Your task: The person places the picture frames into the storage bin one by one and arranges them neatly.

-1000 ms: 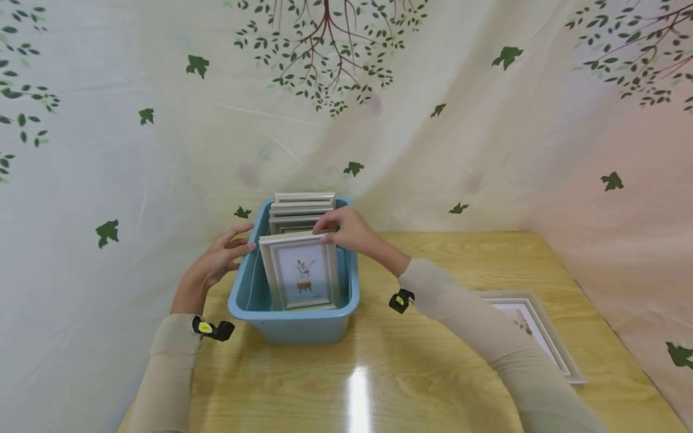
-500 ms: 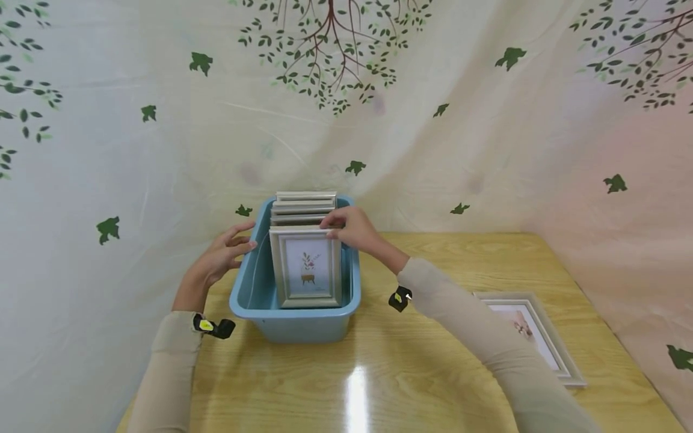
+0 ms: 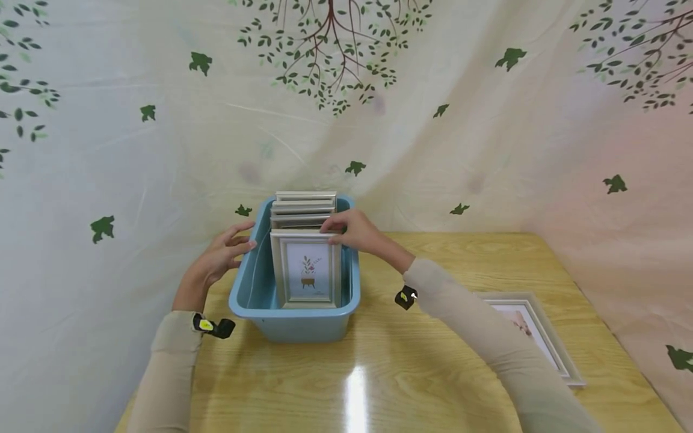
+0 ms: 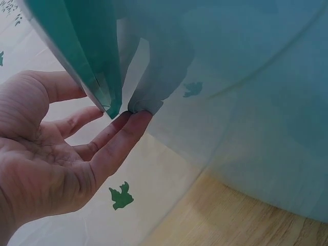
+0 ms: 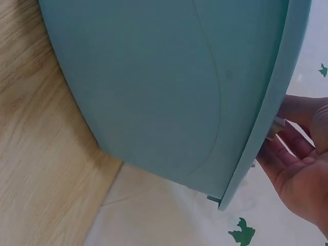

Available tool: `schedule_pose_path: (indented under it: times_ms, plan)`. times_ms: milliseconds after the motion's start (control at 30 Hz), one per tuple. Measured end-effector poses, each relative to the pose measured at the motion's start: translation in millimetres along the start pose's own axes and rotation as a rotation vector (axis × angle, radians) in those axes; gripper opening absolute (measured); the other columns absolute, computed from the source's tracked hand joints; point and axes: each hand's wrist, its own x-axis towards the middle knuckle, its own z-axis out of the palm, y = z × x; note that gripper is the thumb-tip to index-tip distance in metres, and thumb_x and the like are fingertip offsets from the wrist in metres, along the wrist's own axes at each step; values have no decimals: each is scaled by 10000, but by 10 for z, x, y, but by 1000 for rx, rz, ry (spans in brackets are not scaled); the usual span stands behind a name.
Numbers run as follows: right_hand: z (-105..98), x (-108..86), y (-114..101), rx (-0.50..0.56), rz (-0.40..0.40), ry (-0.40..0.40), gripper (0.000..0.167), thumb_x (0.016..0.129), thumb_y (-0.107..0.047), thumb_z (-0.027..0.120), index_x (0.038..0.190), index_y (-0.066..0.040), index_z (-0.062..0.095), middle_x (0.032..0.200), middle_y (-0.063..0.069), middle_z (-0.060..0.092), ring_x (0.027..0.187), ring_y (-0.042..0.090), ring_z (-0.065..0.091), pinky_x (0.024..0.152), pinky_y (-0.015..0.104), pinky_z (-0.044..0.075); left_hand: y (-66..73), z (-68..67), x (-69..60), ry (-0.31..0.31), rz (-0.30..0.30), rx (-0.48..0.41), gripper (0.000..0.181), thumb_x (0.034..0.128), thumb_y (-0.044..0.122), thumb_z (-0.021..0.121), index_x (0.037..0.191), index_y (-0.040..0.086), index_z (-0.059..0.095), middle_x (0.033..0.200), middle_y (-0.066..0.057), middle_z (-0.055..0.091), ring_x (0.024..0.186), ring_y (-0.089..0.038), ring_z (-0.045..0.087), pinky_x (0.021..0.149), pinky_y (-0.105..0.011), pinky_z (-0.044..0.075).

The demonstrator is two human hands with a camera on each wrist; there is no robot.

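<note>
A blue plastic bin [image 3: 300,328] stands on the table, with several picture frames [image 3: 303,207] upright in a row inside it. My left hand [image 3: 219,258] holds the bin's left rim; in the left wrist view its fingertips [image 4: 138,120] meet the outer wall and another digit passes behind the rim. With thumb and fingers, my right hand [image 3: 357,231] pinches the top right edge of the front picture frame [image 3: 307,270], which shows a potted plant print. The right wrist view has the bin wall [image 5: 154,92] hiding most of that frame.
A larger picture frame [image 3: 541,337] lies flat on the wooden table [image 3: 433,373] at the right, partly covered by the right sleeve [image 3: 476,331]. Behind the table hangs a pale cloth [image 3: 411,156] printed with trees and birds.
The front picture frame has shifted right and straightened inside the bin, the right hand moving along with it. Over the last half second its top dips slightly. The left hand stays at the rim.
</note>
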Motion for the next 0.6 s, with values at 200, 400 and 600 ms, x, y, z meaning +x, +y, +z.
schedule_pose_path:
  times_ms: [200,400,600]
  plan:
    - [46,0,20,24,-32,29,187,857,34,751,1039,-8,769,1042,127,781,961,221,742,843,311,596,1,-3,15,2,7,-5,695,1051,244,582,1634,173,211,1598,-247,343,1377,-366,435,875,-352,572]
    - [75,-5,4,-6,-22,68,179,852,45,740,1017,-16,773,1033,120,780,971,222,741,856,321,597,-18,-6,50,-2,11,-6,683,1051,257,584,1629,178,228,1592,-240,353,1358,-345,454,900,-391,570]
    - [91,26,-11,-13,-20,104,186,858,59,726,1016,-25,776,1065,118,768,1008,231,734,883,345,593,-30,-12,61,4,13,4,692,1047,263,592,1630,185,227,1596,-233,350,1405,-384,417,953,-461,552]
